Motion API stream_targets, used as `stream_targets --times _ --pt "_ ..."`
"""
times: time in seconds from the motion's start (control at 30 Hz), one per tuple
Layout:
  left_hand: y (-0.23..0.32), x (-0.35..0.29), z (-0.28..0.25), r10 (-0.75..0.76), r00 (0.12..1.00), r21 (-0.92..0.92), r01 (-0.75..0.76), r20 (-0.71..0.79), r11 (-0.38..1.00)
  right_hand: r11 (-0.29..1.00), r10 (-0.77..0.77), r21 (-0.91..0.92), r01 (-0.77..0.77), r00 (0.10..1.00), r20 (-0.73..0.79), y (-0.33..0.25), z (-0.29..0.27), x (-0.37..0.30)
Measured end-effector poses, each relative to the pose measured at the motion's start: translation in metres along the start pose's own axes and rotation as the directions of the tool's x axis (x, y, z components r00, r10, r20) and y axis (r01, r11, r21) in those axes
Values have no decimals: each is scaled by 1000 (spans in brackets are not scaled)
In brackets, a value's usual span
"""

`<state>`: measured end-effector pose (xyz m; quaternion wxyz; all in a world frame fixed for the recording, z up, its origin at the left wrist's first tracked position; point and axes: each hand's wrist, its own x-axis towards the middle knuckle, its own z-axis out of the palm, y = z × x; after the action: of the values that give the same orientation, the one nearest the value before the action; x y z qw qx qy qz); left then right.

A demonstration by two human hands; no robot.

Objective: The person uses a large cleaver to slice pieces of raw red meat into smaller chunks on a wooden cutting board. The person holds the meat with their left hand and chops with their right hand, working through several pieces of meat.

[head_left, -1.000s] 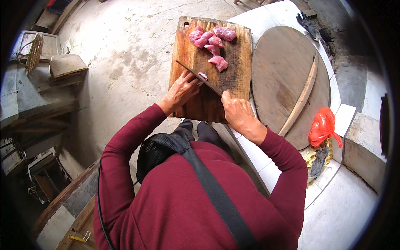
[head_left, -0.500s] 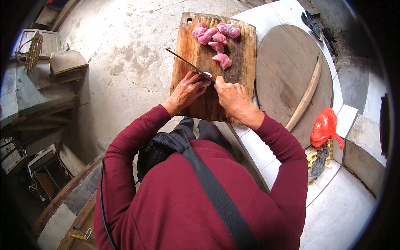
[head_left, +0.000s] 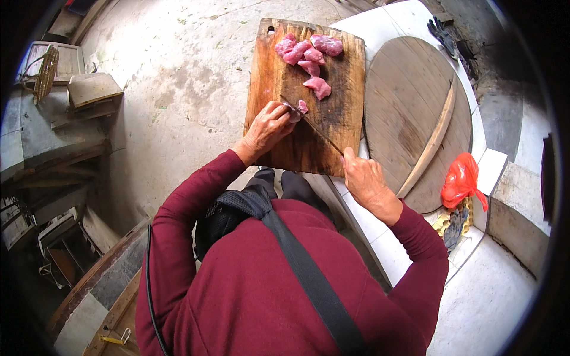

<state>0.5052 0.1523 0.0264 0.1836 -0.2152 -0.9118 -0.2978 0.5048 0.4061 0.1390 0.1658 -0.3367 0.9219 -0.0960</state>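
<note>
A worn wooden cutting board (head_left: 270, 65) lies in front of me. My right hand (head_left: 367, 181) is closed round the handle of a knife (head_left: 323, 135), whose thin blade slants up and left across the board. The fingers of my left hand (head_left: 270, 127) are bent together on a piece of raw meat (head_left: 294, 114), mostly hidden by them, right against the blade. A small cut bit of meat (head_left: 303, 107) lies just beyond the blade. Farther up the board sit several pink chunks of raw meat (head_left: 310, 54), the nearest one (head_left: 318, 88) a little apart.
To the right, a round wooden lid (head_left: 409, 107) with a curved wooden handle (head_left: 433, 139) rests on a white tiled surface (head_left: 380, 240). A red plastic bag (head_left: 460, 181) stands nearer, and dark gloves (head_left: 444, 37) lie at the far right. Concrete floor (head_left: 178, 118) extends leftward.
My right hand has drawn the knife back toward me and to the right. A small bit of meat now shows apart beyond the blade. My left hand stays nearly in place.
</note>
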Motion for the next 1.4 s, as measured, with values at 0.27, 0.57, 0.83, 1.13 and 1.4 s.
stream_targets --times 0.27,0.57,0.83,1.13,1.4 --pt "3 -1 -1 -28 1000 -36 27 -13 999 993 -119 -20 117 981 -155 -25 18 72" --pt "3 -1 -1 -50 998 -24 49 -26 998 998 -54 12 54 998 -21 0 -8 7" --pt "-1 -6 -4 -115 993 -42 115 -14 992 975 -215 -99 199 955 -203 -17 15 41" --pt "-14 -6 -8 -119 993 15 119 3 993 965 -247 -154 213 937 -247 -13 22 56" --pt "-12 -1 -8 -60 990 17 63 -130 998 1000 10 28 -9 998 -59 -2 -7 22"
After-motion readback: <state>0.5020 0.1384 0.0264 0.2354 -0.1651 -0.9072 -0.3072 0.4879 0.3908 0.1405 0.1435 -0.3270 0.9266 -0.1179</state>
